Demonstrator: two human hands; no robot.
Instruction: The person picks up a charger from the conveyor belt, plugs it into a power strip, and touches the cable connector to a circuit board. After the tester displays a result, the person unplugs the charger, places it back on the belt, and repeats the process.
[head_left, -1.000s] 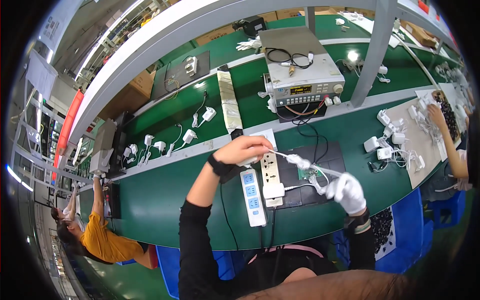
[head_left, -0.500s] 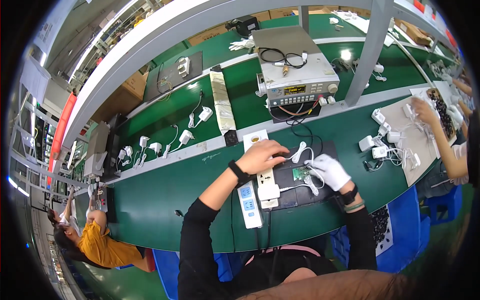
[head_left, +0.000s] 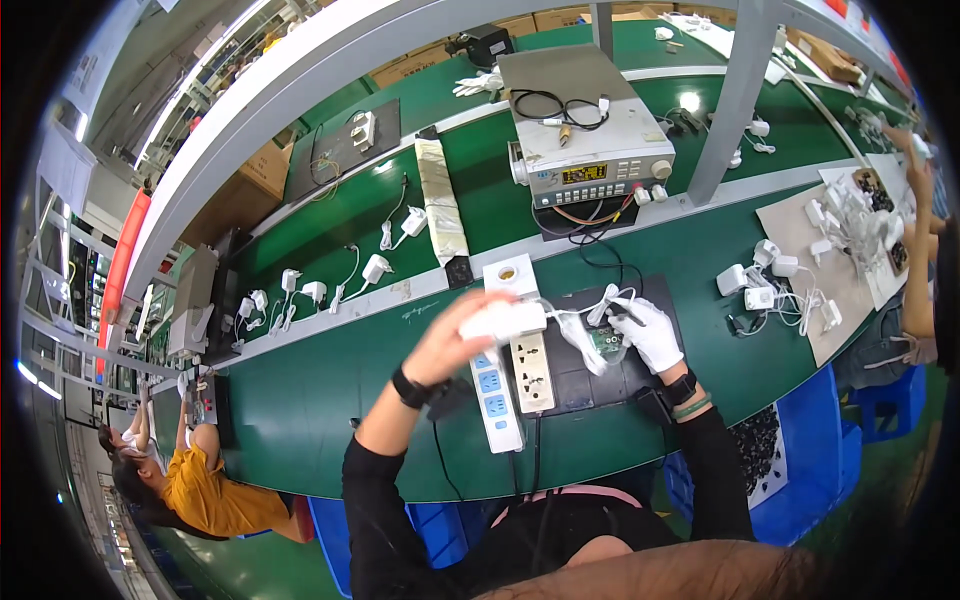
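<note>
My bare left hand, blurred by motion, is closed around a white charger adapter lifted over the two power strips. Its white cable trails right across a black mat. Below the adapter are a white multi-socket strip and a strip with blue sockets. My right hand, in a white glove, rests at a small green circuit board on the mat. Its fingertips are pinched at a small dark piece beside the board, too small to name.
A grey test instrument with a lit display stands beyond the mat. Several white adapters lie to the right, others along the far left ledge. A metal post rises behind. Co-workers sit at left and right.
The white adapter that sat in the socket strip is gone from there. My left hand has moved left and toward me, now holding an adapter. My right hand has shifted slightly left.
</note>
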